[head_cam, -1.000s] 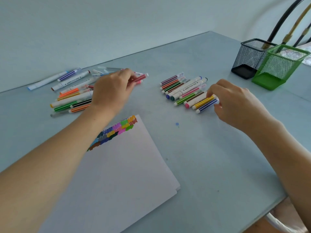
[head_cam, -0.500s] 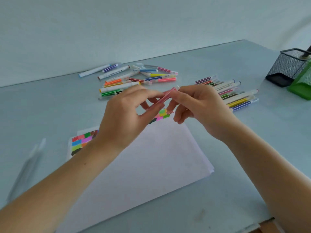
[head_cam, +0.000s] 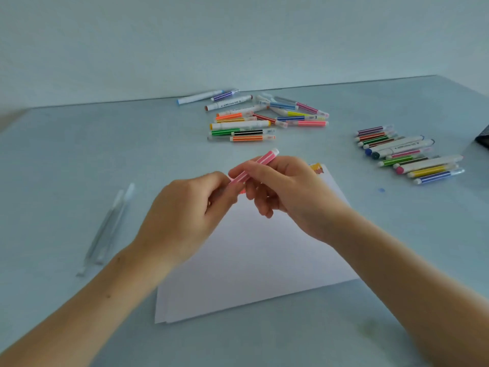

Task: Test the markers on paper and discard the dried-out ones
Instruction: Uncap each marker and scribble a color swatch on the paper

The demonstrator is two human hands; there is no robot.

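**Both hands are gripping a pink marker above the paper**

The left hand (head_cam: 190,207) and the right hand (head_cam: 285,192) are meeting over the far part of the white sheet of paper (head_cam: 254,260); between them they are holding a slim pink-and-white striped plastic marker (head_cam: 260,162), tilted so that its pale end is pointing up and to the far right; the right hand's fingers are curling round the barrel near its middle, while the left hand's fingertips are pinching the lower end, which is mostly hidden, so whether a cap is still seated there cannot be told. The marker is hanging clear of the paper and of the pale blue table (head_cam: 79,160).

Judging by its size and material, the marker is looking light, stiff and smooth; a firm pinch on the barrel with one hand and on the cap with the other is seeming the sensible hold, since a slick cap may be slipping under a loose grip, and a straight pull should be sparing the tip.

A loose heap of coloured markers (head_cam: 264,117) is lying at the far middle of the table; a tidier row of markers (head_cam: 407,154) is lying to the right; two translucent pale markers (head_cam: 108,229) are lying apart on the near left; colour swatches (head_cam: 316,168) are showing at the paper's far corner.
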